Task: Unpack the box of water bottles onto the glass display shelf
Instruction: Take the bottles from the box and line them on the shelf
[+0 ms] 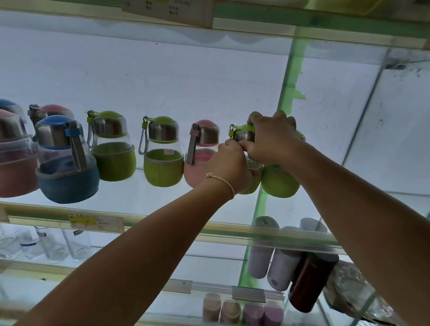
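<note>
Bottle (242, 135) gripped between right hand (269, 138) (atop), left hand (227, 162).

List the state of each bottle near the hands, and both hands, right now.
Held green bottle: upright, lid on, gripped by both hands.
Left hand: curled round that bottle's body.
Right hand: gripping its lid from above.
Far green bottle: upright, top hidden behind the right hand.
Pink bottle: upright, lid on, untouched.
Middle green bottle: upright, lid on, untouched.
Blue bottle: upright, lid on, untouched.
</note>
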`<state>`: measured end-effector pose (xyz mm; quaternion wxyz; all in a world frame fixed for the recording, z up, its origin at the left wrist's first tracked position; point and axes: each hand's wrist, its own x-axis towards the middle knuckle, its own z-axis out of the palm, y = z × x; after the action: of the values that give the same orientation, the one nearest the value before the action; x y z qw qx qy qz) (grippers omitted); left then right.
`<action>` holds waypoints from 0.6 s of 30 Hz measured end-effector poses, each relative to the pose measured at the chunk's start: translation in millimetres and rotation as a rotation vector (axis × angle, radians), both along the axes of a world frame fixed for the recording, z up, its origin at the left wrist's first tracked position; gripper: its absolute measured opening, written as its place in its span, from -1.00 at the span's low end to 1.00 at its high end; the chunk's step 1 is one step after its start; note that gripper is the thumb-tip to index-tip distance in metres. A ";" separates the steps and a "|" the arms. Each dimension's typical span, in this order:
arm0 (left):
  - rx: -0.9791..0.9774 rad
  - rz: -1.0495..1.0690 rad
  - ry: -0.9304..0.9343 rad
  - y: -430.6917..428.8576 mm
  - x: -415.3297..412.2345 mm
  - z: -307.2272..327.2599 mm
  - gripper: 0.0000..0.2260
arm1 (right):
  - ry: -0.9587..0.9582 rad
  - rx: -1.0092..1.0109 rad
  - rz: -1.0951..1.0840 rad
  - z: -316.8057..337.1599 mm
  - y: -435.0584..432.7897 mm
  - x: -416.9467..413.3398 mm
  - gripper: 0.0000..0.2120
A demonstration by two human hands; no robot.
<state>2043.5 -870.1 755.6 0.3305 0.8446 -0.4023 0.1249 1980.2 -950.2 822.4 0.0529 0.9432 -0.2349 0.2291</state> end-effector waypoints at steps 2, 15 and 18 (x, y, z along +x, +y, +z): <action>0.002 0.000 0.011 0.1 -1.2 0.5 -0.42 | 0.025 -0.042 0.004 -0.2 -4.5 3.1 -0.52; -0.006 -0.013 -0.011 4.4 -22.8 -12.4 -0.15 | -0.300 0.579 0.088 11.1 -73.0 -44.7 -0.45; 0.008 -0.020 -0.102 5.5 -35.8 -14.7 -0.26 | -0.335 0.627 0.081 -6.5 -78.2 -47.0 -0.35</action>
<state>2007.7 -864.6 741.0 0.3073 0.8345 -0.4274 0.1627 1933.2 -1028.5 815.9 -0.2876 0.8714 -0.2618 0.2991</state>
